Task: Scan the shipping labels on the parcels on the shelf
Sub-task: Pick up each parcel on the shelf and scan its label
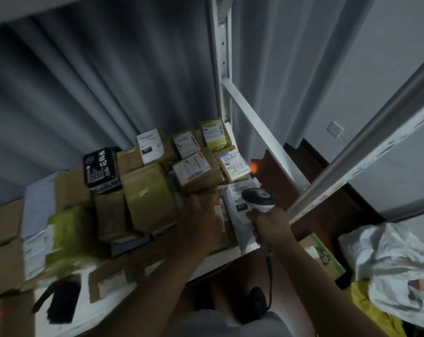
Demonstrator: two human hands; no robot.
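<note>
A white scanner (pixel 258 199) is gripped in the right hand (pixel 270 227), above a grey bag parcel (pixel 240 220) at the front right of the shelf (pixel 213 263). The left hand (pixel 201 220) is laid flat, fingers straight, on a brown box (pixel 212 198) just beside that bag. More labelled parcels (pixel 194 169) are packed behind. An orange glow (pixel 254 166) is seen past them.

A white metal shelf (pixel 213 262) carries many parcels. Brown cardboard boxes (pixel 149 193) crowd it, several bearing white labels. A grey mailer bag (pixel 240 220) lies near its right edge.
</note>
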